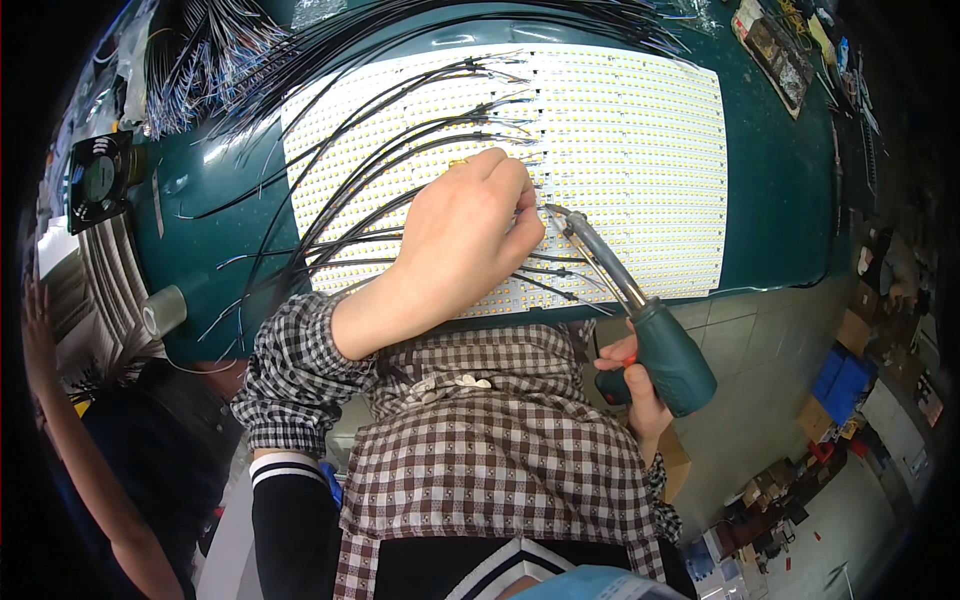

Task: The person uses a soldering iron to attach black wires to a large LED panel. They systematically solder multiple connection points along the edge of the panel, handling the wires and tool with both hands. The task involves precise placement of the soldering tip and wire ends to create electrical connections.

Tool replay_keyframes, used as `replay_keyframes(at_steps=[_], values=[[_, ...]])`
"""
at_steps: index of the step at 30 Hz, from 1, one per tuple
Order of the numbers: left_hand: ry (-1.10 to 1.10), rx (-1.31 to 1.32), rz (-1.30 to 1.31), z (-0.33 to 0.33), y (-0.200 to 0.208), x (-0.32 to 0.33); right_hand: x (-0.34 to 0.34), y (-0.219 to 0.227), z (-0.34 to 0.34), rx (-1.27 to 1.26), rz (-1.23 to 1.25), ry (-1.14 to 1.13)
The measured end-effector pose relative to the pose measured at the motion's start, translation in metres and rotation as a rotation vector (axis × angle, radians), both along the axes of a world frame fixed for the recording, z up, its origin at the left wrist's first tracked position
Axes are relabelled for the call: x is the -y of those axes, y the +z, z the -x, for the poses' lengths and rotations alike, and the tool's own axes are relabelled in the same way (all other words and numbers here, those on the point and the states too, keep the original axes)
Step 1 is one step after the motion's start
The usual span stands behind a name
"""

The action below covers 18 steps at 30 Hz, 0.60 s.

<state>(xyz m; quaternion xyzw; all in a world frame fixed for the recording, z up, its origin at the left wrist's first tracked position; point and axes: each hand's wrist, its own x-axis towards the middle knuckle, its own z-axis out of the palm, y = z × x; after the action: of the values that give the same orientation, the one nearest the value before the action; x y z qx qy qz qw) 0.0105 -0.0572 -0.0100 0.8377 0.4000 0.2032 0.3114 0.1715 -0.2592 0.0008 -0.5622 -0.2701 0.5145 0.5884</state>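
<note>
A white LED panel [640,170] with rows of small yellow chips lies on the green table. Over its middle, my left hand [465,220] is closed in a pinch, seemingly on the thin end of a black cable; the fingertips partly hide it. Below the panel's front edge, my right hand [640,390] grips a green soldering gun [672,355] by its handle. Its metal tip points up and left, close to my left fingertips at the panel's centre seam. Several black cables [385,135] with thin split wire ends curve across the panel's left half to that seam.
Bundles of cables [215,65] lie at the back left, near a black fan [100,178]. A roll of clear tape [163,311] stands at the table's left edge. A worn box [775,55] sits at the back right. Another person's arm [90,470] shows at far left.
</note>
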Motion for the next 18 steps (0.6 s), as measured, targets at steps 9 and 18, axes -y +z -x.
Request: replay_keyframes(at_steps=[9,18], values=[[-0.007,0.012,0.0,0.0002,-0.0033,-0.0006,0.0002,-0.001,0.0009,0.109,0.064,0.017],[-0.008,0.008,0.002,0.0008,-0.0025,-0.0012,-0.0002,-0.0003,0.0033,0.173,0.035,-0.023]])
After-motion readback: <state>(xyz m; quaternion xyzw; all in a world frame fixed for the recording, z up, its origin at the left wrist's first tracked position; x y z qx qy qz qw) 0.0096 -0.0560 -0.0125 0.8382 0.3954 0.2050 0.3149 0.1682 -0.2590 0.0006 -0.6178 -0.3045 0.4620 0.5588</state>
